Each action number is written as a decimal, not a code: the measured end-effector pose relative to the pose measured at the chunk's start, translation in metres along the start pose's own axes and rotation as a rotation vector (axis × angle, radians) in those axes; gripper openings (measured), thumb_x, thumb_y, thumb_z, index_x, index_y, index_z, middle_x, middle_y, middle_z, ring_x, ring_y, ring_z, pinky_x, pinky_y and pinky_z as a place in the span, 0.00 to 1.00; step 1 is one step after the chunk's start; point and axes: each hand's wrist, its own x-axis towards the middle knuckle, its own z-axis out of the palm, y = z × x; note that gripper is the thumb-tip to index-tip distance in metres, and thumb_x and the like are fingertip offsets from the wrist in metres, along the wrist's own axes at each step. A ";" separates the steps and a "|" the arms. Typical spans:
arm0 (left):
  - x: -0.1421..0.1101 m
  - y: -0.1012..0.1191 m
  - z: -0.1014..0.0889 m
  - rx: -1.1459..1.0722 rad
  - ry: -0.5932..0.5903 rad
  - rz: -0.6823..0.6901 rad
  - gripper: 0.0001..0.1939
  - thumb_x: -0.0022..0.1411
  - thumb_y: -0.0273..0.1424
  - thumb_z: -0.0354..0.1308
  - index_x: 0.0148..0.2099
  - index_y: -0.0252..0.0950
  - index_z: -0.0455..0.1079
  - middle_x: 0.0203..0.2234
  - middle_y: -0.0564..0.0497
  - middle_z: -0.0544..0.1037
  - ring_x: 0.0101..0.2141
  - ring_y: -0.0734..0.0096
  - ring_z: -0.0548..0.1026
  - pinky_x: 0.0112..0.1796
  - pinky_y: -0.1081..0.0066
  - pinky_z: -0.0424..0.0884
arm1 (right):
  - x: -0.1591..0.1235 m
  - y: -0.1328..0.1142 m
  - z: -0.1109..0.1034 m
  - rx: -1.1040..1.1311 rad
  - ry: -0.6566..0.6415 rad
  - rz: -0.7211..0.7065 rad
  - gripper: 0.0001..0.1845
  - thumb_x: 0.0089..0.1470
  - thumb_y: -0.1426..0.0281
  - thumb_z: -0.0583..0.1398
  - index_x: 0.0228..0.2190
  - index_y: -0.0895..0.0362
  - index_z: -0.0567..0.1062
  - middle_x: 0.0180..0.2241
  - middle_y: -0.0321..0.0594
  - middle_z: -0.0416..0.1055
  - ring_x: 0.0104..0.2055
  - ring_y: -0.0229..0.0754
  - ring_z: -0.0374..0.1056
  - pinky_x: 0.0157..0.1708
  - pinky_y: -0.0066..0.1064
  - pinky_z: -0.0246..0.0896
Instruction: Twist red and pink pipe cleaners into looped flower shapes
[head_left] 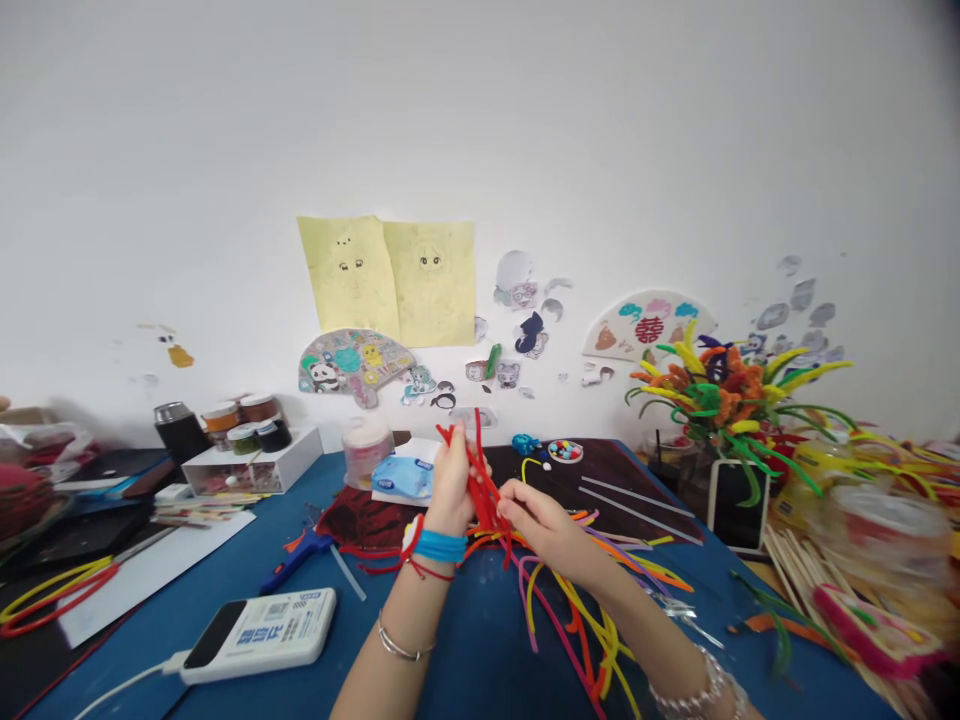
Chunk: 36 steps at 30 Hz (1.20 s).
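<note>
In two hands (453, 485), several red pipe cleaners (480, 480)

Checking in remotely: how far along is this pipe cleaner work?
Done: a pipe-cleaner bouquet stands at the right of the table. In hand: the left hand grips red pipe cleaners, with the right hand at them. Left: a loose heap of coloured pipe cleaners lies beneath the hands.

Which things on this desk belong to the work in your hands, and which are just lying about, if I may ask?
In use: left hand, right hand, red pipe cleaners, loose coloured pipe cleaners.

Lying about: white power bank, blue glue gun, tissue packet, pipe-cleaner bouquet.
</note>
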 end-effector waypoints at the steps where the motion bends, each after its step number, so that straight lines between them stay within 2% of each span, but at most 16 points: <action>1: 0.001 0.005 -0.003 -0.023 -0.015 -0.004 0.21 0.50 0.46 0.54 0.22 0.36 0.51 0.08 0.63 0.50 0.10 0.85 0.52 0.13 0.81 0.50 | -0.001 -0.002 0.000 -0.006 -0.015 0.013 0.11 0.57 0.65 0.46 0.26 0.57 0.61 0.24 0.31 0.54 0.27 0.33 0.50 0.28 0.25 0.49; 4: 0.005 0.016 -0.011 -0.118 -0.041 0.010 0.20 0.53 0.42 0.54 0.21 0.36 0.50 0.07 0.63 0.48 0.09 0.85 0.50 0.12 0.82 0.50 | -0.004 -0.005 0.003 -0.015 -0.022 0.051 0.11 0.57 0.66 0.46 0.27 0.56 0.61 0.24 0.31 0.54 0.27 0.33 0.51 0.29 0.25 0.50; 8: 0.011 0.023 -0.017 -0.236 -0.026 0.069 0.17 0.58 0.37 0.50 0.23 0.35 0.51 0.09 0.63 0.49 0.08 0.87 0.49 0.11 0.82 0.48 | -0.004 -0.001 0.005 -0.020 0.064 0.064 0.08 0.56 0.68 0.46 0.28 0.56 0.61 0.25 0.31 0.59 0.27 0.33 0.55 0.29 0.26 0.51; 15: 0.023 0.045 -0.041 -0.428 0.024 0.110 0.15 0.63 0.31 0.43 0.23 0.35 0.51 0.10 0.62 0.47 0.09 0.87 0.48 0.12 0.83 0.48 | -0.001 0.006 -0.026 -0.039 0.217 0.101 0.09 0.54 0.69 0.44 0.27 0.56 0.60 0.23 0.34 0.66 0.24 0.35 0.60 0.27 0.27 0.54; 17: 0.023 0.050 -0.046 -0.480 0.012 0.128 0.16 0.64 0.31 0.40 0.23 0.35 0.51 0.10 0.62 0.47 0.09 0.87 0.48 0.12 0.83 0.47 | -0.004 0.009 -0.030 -0.072 0.123 0.132 0.08 0.53 0.70 0.45 0.27 0.56 0.61 0.21 0.33 0.68 0.22 0.34 0.60 0.24 0.26 0.53; 21: 0.018 0.052 -0.043 -0.479 -0.022 0.172 0.16 0.64 0.32 0.39 0.24 0.35 0.53 0.11 0.62 0.48 0.09 0.87 0.49 0.12 0.83 0.46 | -0.016 0.019 -0.016 -0.339 -0.371 0.195 0.06 0.47 0.74 0.50 0.25 0.56 0.67 0.19 0.32 0.70 0.17 0.33 0.58 0.17 0.23 0.47; 23: 0.016 0.049 -0.037 -0.423 -0.029 0.197 0.14 0.63 0.33 0.42 0.25 0.35 0.54 0.11 0.62 0.48 0.09 0.87 0.48 0.12 0.82 0.47 | -0.020 0.022 -0.005 -0.506 -0.532 0.196 0.03 0.41 0.74 0.55 0.22 0.56 0.69 0.18 0.32 0.69 0.17 0.33 0.58 0.17 0.24 0.46; 24: 0.014 0.047 -0.034 -0.391 -0.038 0.216 0.14 0.63 0.33 0.43 0.25 0.35 0.54 0.11 0.62 0.47 0.09 0.86 0.48 0.12 0.82 0.47 | -0.020 0.022 -0.001 -0.550 -0.524 0.169 0.04 0.39 0.74 0.57 0.23 0.56 0.71 0.19 0.33 0.69 0.18 0.34 0.59 0.18 0.24 0.47; 26: 0.010 0.040 -0.026 -0.329 -0.072 0.260 0.12 0.61 0.35 0.46 0.26 0.36 0.55 0.11 0.62 0.47 0.09 0.86 0.48 0.12 0.81 0.47 | -0.017 0.018 0.003 -0.505 -0.372 0.102 0.08 0.42 0.72 0.57 0.29 0.56 0.72 0.24 0.36 0.70 0.24 0.36 0.63 0.22 0.25 0.52; 28: 0.005 0.033 -0.019 -0.263 -0.104 0.288 0.12 0.59 0.37 0.48 0.27 0.36 0.55 0.12 0.62 0.47 0.09 0.85 0.47 0.12 0.80 0.46 | -0.011 0.009 0.004 -0.314 -0.162 0.070 0.12 0.50 0.69 0.53 0.37 0.56 0.70 0.29 0.38 0.71 0.29 0.36 0.65 0.27 0.26 0.57; 30: -0.001 0.026 -0.010 -0.191 -0.117 0.303 0.13 0.58 0.40 0.49 0.28 0.37 0.55 0.12 0.62 0.48 0.09 0.85 0.47 0.11 0.80 0.46 | -0.006 0.000 0.004 -0.134 -0.022 0.065 0.14 0.53 0.68 0.50 0.41 0.57 0.68 0.33 0.40 0.70 0.33 0.37 0.66 0.31 0.27 0.60; 32: -0.007 0.019 -0.003 -0.127 -0.116 0.301 0.14 0.57 0.42 0.50 0.29 0.37 0.55 0.13 0.62 0.49 0.09 0.85 0.47 0.11 0.80 0.46 | -0.003 -0.005 0.007 -0.059 0.061 0.049 0.14 0.52 0.67 0.52 0.41 0.58 0.68 0.34 0.41 0.69 0.35 0.37 0.66 0.33 0.28 0.61; 36: -0.014 0.007 0.009 -0.058 -0.095 0.277 0.17 0.55 0.46 0.50 0.27 0.37 0.54 0.13 0.62 0.50 0.10 0.85 0.48 0.11 0.81 0.46 | -0.004 -0.006 0.019 -0.125 0.175 -0.007 0.14 0.51 0.69 0.54 0.41 0.56 0.69 0.33 0.40 0.70 0.32 0.38 0.65 0.34 0.30 0.61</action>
